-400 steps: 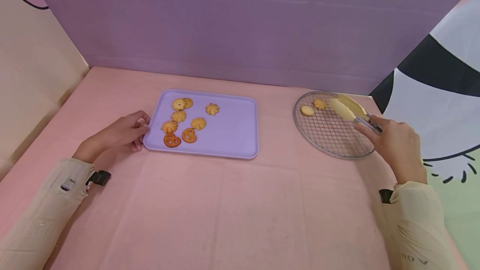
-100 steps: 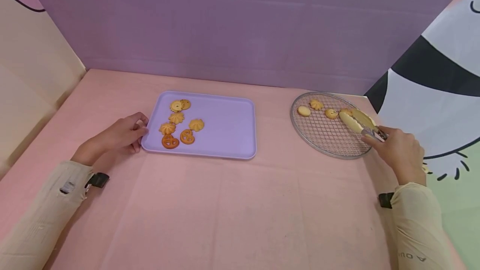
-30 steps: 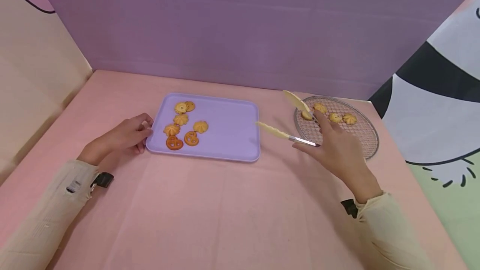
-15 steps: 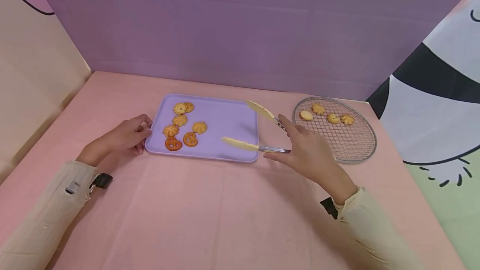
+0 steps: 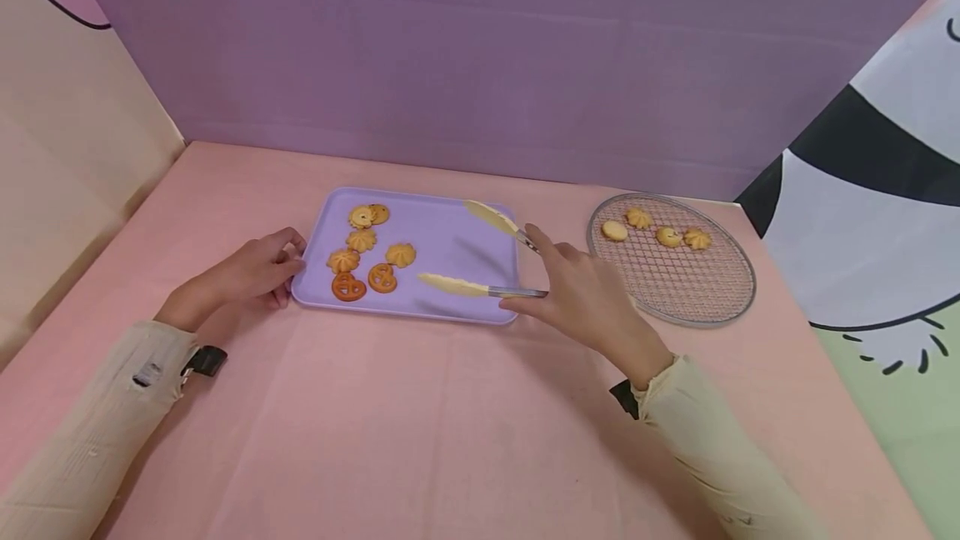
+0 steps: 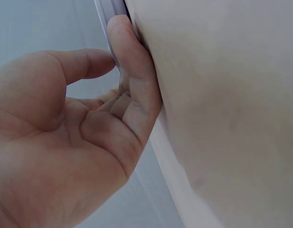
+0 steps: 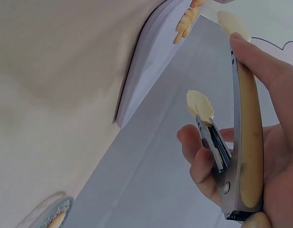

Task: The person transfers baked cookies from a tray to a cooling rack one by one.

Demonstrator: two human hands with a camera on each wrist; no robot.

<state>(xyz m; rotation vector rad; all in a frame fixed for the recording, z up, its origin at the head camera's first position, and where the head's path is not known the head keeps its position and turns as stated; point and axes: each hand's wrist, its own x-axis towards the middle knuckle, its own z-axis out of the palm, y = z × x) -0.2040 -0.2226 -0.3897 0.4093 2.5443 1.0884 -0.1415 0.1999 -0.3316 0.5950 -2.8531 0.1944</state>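
My left hand (image 5: 258, 269) holds the left rim of a lilac tray (image 5: 465, 315), thumb and fingers at its edge in the left wrist view. My right hand (image 5: 581, 290) grips a pair of tongs (image 5: 517, 291) with cream, scalloped tips, spread apart over the tray's right half with nothing between them. On the tray's left side lie two pretzel-shaped biscuits (image 5: 348, 287), several star-shaped cookies (image 5: 362, 240), and a ring-like cookie (image 5: 361, 217) overlapping a round speckled one (image 5: 381, 213). In the right wrist view the tongs (image 7: 249, 137) lie along the palm, thumb on one arm.
A round wire mesh rack (image 5: 675, 290) stands at the right, with a plain round cookie (image 5: 614, 230), two star-shaped cookies (image 5: 638, 217) and a swirled cookie (image 5: 669, 237) near its far edge. Pink cloth (image 5: 420, 423) covers the table; a purple panel (image 5: 480, 65) rises behind.
Over the frames, a swirled and a star-shaped cookie came onto the rack; one star-shaped cookie left the tray. My right hand has swung left from rack to tray, tongs spreading. Left hand stays.
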